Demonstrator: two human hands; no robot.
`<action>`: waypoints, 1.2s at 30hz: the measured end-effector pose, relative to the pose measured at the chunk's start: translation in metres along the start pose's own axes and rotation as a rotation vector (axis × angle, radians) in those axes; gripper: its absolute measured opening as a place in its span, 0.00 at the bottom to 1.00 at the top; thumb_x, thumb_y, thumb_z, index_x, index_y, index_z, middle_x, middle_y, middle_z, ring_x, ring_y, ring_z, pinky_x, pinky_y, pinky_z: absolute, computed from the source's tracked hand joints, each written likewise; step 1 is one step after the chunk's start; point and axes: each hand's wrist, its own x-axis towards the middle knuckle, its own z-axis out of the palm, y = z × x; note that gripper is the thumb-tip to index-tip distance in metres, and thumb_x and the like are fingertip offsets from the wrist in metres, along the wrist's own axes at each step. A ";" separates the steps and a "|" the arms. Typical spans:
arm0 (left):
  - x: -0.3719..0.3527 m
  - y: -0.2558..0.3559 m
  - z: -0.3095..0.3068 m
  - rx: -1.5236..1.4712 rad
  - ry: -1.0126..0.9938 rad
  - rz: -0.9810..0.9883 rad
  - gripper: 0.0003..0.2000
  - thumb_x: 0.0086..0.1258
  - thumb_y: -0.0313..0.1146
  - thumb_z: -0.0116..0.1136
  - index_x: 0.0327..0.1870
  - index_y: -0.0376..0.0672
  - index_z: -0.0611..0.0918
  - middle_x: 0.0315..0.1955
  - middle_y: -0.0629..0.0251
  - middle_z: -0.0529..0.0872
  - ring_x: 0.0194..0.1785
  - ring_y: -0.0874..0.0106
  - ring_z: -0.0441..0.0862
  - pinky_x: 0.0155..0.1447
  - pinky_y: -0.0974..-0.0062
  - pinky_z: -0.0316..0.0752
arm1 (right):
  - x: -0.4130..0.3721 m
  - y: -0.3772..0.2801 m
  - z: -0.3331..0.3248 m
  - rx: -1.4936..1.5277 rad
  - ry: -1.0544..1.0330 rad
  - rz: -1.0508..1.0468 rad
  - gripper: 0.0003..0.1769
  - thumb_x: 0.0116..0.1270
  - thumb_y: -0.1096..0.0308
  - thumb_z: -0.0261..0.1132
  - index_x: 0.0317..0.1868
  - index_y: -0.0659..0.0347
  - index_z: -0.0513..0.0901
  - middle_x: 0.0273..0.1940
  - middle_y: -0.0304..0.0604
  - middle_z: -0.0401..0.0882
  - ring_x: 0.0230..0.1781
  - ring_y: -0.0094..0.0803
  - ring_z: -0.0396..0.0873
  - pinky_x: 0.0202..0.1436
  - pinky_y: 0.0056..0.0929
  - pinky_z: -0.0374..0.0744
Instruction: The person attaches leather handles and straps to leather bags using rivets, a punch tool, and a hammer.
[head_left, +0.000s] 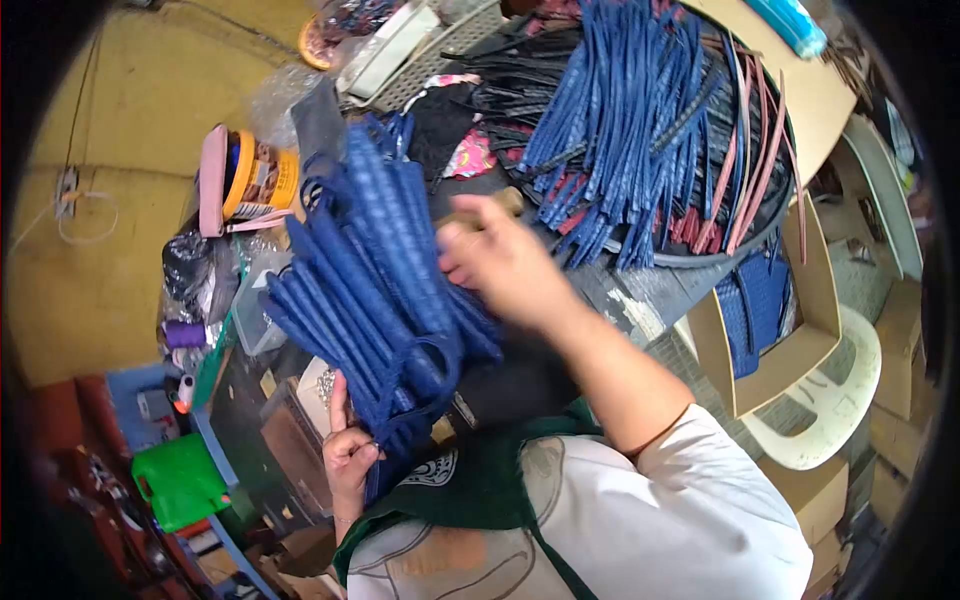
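Note:
A thick stack of blue, textured bag-like pieces with looped straps (385, 250) stands on the dark worktable in front of me. My left hand (350, 455) is at the stack's lower left edge, its index finger pointing up and its thumb closed against the other fingers. Whatever it pinches there is hidden or too small to name. To the right of the stack, my right hand (500, 265) is smeared by motion, with its fingers partly curled. A brownish block (507, 203) shows just behind that hand.
A round black tray (700, 258) holds many blue, black and pink strips (630, 110). To its right, a cardboard box (800, 365) with blue pieces sits by a white plastic chair (850, 400). An orange-yellow tub (262, 175) and a purple thread spool (184, 334) are at the left.

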 end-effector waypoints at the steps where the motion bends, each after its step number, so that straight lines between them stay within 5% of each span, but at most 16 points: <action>1: 0.001 -0.001 -0.002 0.030 -0.034 0.001 0.14 0.53 0.37 0.58 0.14 0.37 0.75 0.62 0.42 0.47 0.67 0.59 0.47 0.64 0.69 0.43 | 0.018 0.008 -0.011 0.249 0.004 0.156 0.28 0.57 0.58 0.56 0.53 0.69 0.61 0.25 0.57 0.76 0.25 0.48 0.77 0.31 0.41 0.75; 3: 0.001 0.002 0.002 0.003 -0.004 0.009 0.12 0.52 0.35 0.58 0.15 0.37 0.75 0.62 0.42 0.48 0.67 0.59 0.45 0.65 0.68 0.41 | 0.046 0.017 -0.023 0.019 -0.163 0.333 0.22 0.59 0.62 0.54 0.50 0.68 0.66 0.26 0.49 0.78 0.29 0.36 0.78 0.32 0.31 0.76; 5: 0.004 0.003 0.004 -0.022 0.021 0.023 0.11 0.52 0.33 0.59 0.15 0.37 0.75 0.62 0.43 0.49 0.67 0.59 0.43 0.65 0.68 0.40 | 0.068 0.030 -0.027 -0.853 -0.132 -0.194 0.21 0.56 0.58 0.53 0.45 0.64 0.72 0.33 0.56 0.77 0.30 0.54 0.76 0.39 0.39 0.75; 6: 0.004 0.002 0.004 0.019 -0.011 0.005 0.10 0.51 0.31 0.59 0.15 0.37 0.76 0.62 0.44 0.50 0.68 0.59 0.42 0.65 0.67 0.40 | 0.078 0.037 -0.029 -0.694 -0.059 -0.217 0.20 0.54 0.57 0.54 0.45 0.59 0.74 0.39 0.57 0.75 0.37 0.55 0.73 0.46 0.39 0.72; 7: 0.004 0.000 0.004 0.059 -0.042 -0.015 0.09 0.50 0.30 0.59 0.15 0.37 0.76 0.62 0.46 0.50 0.68 0.59 0.40 0.65 0.67 0.39 | 0.089 0.038 -0.033 -0.771 -0.037 -0.636 0.23 0.51 0.54 0.57 0.47 0.57 0.74 0.45 0.60 0.71 0.45 0.53 0.70 0.50 0.38 0.68; 9: 0.007 -0.001 0.006 0.074 -0.037 0.011 0.06 0.49 0.28 0.59 0.16 0.37 0.77 0.63 0.49 0.51 0.68 0.58 0.38 0.65 0.67 0.38 | 0.090 0.027 -0.043 -0.986 -0.131 -0.393 0.25 0.50 0.53 0.58 0.48 0.55 0.74 0.51 0.59 0.67 0.49 0.49 0.68 0.52 0.37 0.67; 10: 0.009 0.002 0.006 0.113 -0.075 0.028 0.06 0.49 0.28 0.59 0.16 0.37 0.77 0.63 0.49 0.51 0.68 0.57 0.38 0.65 0.66 0.37 | 0.095 0.029 -0.048 -1.006 -0.226 -0.462 0.22 0.48 0.54 0.59 0.44 0.54 0.76 0.45 0.54 0.73 0.44 0.47 0.73 0.46 0.37 0.71; 20: 0.004 -0.007 -0.003 0.154 -0.071 0.146 0.07 0.50 0.31 0.58 0.17 0.39 0.78 0.63 0.49 0.48 0.67 0.53 0.38 0.66 0.62 0.34 | 0.109 -0.049 0.018 -1.702 -0.732 -0.267 0.20 0.50 0.56 0.58 0.42 0.57 0.77 0.41 0.50 0.76 0.39 0.47 0.76 0.43 0.37 0.74; 21: 0.001 -0.009 -0.004 0.085 -0.038 0.110 0.07 0.51 0.31 0.58 0.16 0.40 0.78 0.63 0.49 0.48 0.67 0.53 0.38 0.66 0.63 0.34 | 0.096 -0.073 0.038 -2.081 -0.647 -0.352 0.16 0.51 0.57 0.58 0.35 0.59 0.79 0.36 0.49 0.78 0.37 0.42 0.77 0.40 0.37 0.75; 23: -0.003 -0.014 -0.007 -0.021 0.005 0.053 0.07 0.51 0.31 0.57 0.16 0.39 0.78 0.63 0.49 0.48 0.67 0.53 0.38 0.66 0.64 0.34 | 0.076 -0.123 0.059 -2.446 -0.486 -0.313 0.09 0.50 0.64 0.59 0.30 0.57 0.80 0.32 0.44 0.79 0.33 0.34 0.79 0.32 0.34 0.75; 24: -0.003 -0.015 -0.007 -0.032 0.004 0.048 0.07 0.51 0.31 0.57 0.16 0.39 0.78 0.63 0.49 0.48 0.67 0.53 0.38 0.66 0.64 0.34 | 0.068 -0.145 0.056 -2.530 -0.346 -0.460 0.07 0.49 0.67 0.60 0.29 0.56 0.81 0.29 0.42 0.79 0.30 0.33 0.79 0.28 0.32 0.75; 27: 0.005 -0.012 -0.006 0.102 -0.064 0.138 0.08 0.51 0.31 0.57 0.16 0.40 0.77 0.63 0.52 0.50 0.68 0.54 0.36 0.65 0.60 0.33 | 0.074 -0.211 0.020 -2.424 -0.063 -0.357 0.09 0.52 0.68 0.56 0.33 0.57 0.79 0.29 0.43 0.78 0.28 0.39 0.78 0.28 0.37 0.76; 30: 0.003 -0.006 0.000 0.206 -0.132 0.128 0.08 0.51 0.31 0.58 0.15 0.41 0.76 0.63 0.59 0.56 0.68 0.54 0.35 0.62 0.50 0.29 | 0.052 -0.230 -0.058 -2.062 0.331 -0.703 0.16 0.51 0.62 0.60 0.40 0.59 0.75 0.29 0.51 0.77 0.30 0.47 0.76 0.33 0.37 0.74; 36: -0.008 -0.010 0.000 0.199 -0.042 0.251 0.08 0.50 0.32 0.58 0.16 0.41 0.76 0.61 0.54 0.58 0.67 0.51 0.38 0.64 0.54 0.34 | -0.016 -0.069 -0.103 -1.393 0.642 -0.335 0.21 0.50 0.56 0.64 0.35 0.66 0.73 0.32 0.56 0.76 0.34 0.49 0.76 0.38 0.38 0.74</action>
